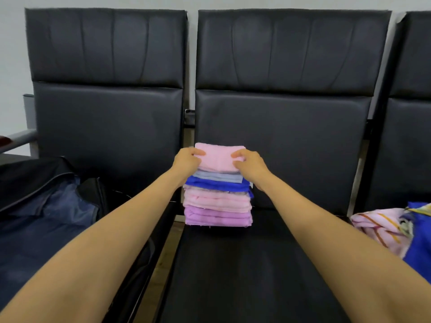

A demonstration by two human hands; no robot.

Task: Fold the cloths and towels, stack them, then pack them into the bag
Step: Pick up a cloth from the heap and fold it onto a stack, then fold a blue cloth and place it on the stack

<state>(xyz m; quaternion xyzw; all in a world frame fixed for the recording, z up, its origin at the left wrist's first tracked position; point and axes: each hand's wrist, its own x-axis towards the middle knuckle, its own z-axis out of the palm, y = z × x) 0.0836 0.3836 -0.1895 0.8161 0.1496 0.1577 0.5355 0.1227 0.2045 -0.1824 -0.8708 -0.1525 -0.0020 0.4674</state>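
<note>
From the head view, the left hand [186, 160] and right hand [250, 165] each close their grip on an end of the pink towel [219, 157] atop the stack [218, 201] on the seat [256, 264]. Set it square, edges flush, and press down lightly so the pile stays upright. The bag [46, 213] lies open at left, with unfolded cloths [384, 227] at right.

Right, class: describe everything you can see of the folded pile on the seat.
The stack of folded cloths stands upright near the left edge of the middle black seat. From the bottom: purple, pale pink, bright blue, grey-blue, with a soft pink towel on top. The left hand and right hand grip that towel's sides.
</note>
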